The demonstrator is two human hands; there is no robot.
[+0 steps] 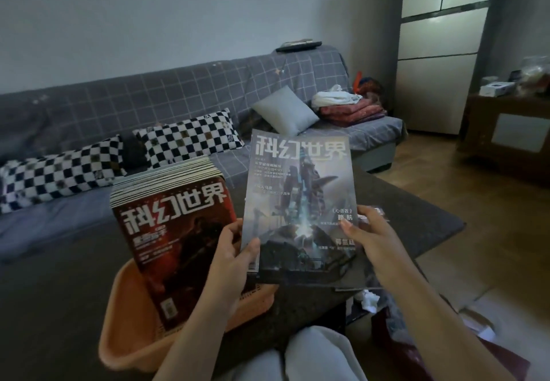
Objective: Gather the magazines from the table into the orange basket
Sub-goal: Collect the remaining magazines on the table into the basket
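Observation:
A grey-blue magazine with a spaceship cover is held up over the dark table. My left hand pinches its lower left edge, thumb on the cover. My right hand grips its right edge, thumb on the front. Left of it, a thick stack of magazines with a red cover in front stands tilted in the orange basket, which sits at the table's near edge. More magazines lie flat on the table under the held one, mostly hidden.
A grey checked sofa runs behind the table with checkered pillows, a grey cushion and folded cloths. A cabinet stands at the right. Crumpled paper lies below the table's edge. My knees are at the bottom.

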